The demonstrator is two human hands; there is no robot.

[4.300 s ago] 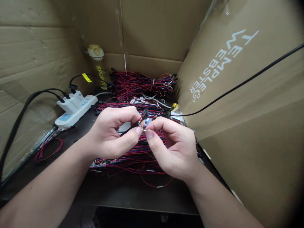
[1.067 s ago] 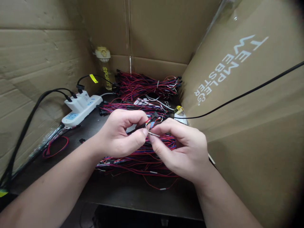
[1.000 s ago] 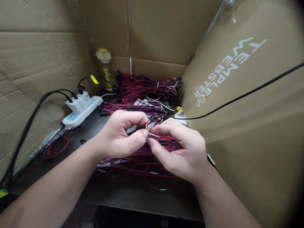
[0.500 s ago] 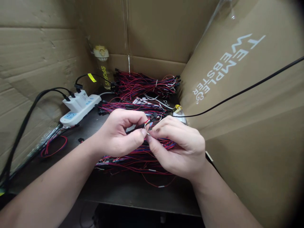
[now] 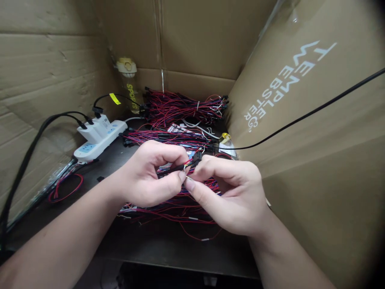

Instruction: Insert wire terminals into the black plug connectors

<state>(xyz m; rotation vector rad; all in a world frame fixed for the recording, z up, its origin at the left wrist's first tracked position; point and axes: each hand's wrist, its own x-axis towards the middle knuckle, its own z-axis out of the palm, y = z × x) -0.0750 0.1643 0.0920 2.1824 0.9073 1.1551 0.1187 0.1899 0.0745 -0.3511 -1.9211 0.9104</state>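
Observation:
My left hand pinches a thin red-and-black wire lead that ends in a small black connector. My right hand meets it fingertip to fingertip, pinching a short bare wire end at the same spot. Both hands hover above a loose heap of red, blue and black wire leads lying on the dark tabletop. A second tied bundle of wire leads lies farther back.
Cardboard walls enclose the bench on three sides. A white power strip with plugged black cables sits at the left, a bottle with a yellow cap in the back corner. A black cable crosses the right panel. A small yellow-topped item sits near the right wall.
My right-hand fingers have closed in on the wire end beside my left thumb. The short bare end that stuck out a second ago is mostly covered by the fingertips.

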